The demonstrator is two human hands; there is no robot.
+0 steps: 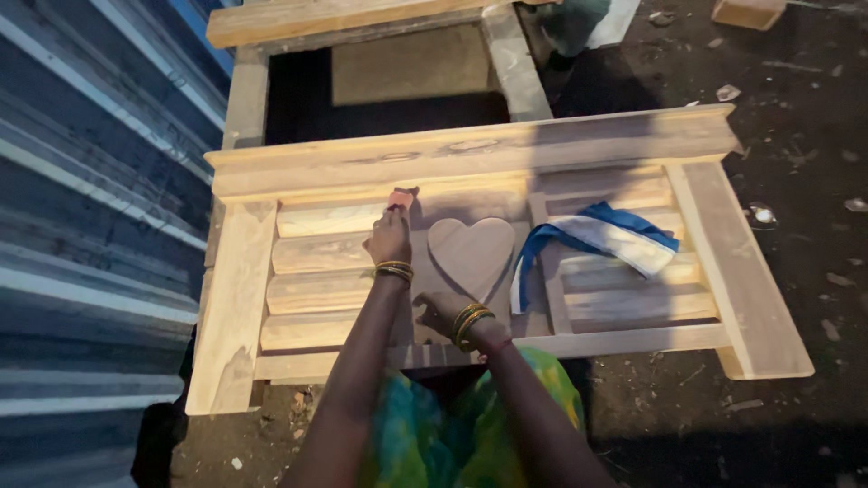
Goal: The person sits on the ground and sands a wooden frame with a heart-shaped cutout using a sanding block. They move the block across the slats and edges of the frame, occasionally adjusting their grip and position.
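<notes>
— Dark, littered ground [778, 90] is lying all around the work, with corrugated metal sheeting [81, 226] running along one side. What is sitting nearest the person?

— Taking the carved wooden heart [470, 253] as the landmark: just below it, the right hand [445, 312] is resting on the wooden panel [470, 145], bangles on the wrist. Its fingers are lying in shadow, so I cannot tell whether they are spread or curled, and nothing is showing in its grip.

— And the other hand?

— The left hand [391, 237] is reaching just to the left of the heart, fingers closed together on a small reddish sanding piece [402, 197], which is pressing against the slats [316, 271] up and to the left of the heart.

— Anything else lying on the panel?

— To the right of the heart, a blue and white cloth [597, 239] is draping over the right-hand slats, one end trailing down beside the heart's point.

— Farther off?

— Beyond the heart, past the panel's thick top rail, a second wooden frame [380, 27] is lying on the ground, and a small wooden block [747, 13] is sitting well away at the far right.
</notes>
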